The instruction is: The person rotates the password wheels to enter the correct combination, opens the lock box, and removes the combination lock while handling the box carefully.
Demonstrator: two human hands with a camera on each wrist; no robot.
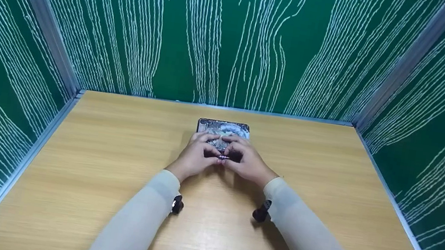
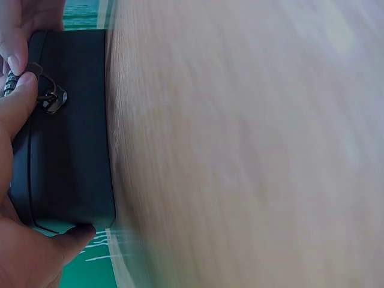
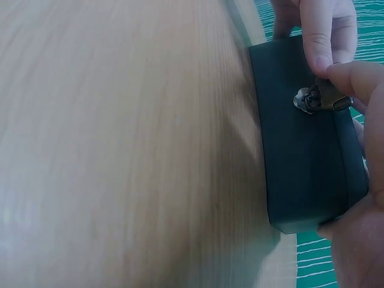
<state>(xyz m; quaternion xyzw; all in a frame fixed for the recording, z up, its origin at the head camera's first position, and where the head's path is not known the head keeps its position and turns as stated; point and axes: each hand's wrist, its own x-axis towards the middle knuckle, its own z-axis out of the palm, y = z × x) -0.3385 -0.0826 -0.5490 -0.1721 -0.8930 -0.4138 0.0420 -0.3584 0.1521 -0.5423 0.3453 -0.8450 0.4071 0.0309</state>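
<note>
Pale sleeves [image 1: 133,217] nearest me, stretched over the wooden table [image 1: 111,161], and here's the action: left hand [image 1: 195,156] and right hand [image 1: 247,162], thumbs and fingers of both pinched on a small padlock [image 1: 223,157]! I've got it right at the metal clasp [image 2: 55,99], on the near face of a dark box [image 2: 75,138], lid down. Behind, I see the green wall [image 1: 197,28] streaked white.
</note>
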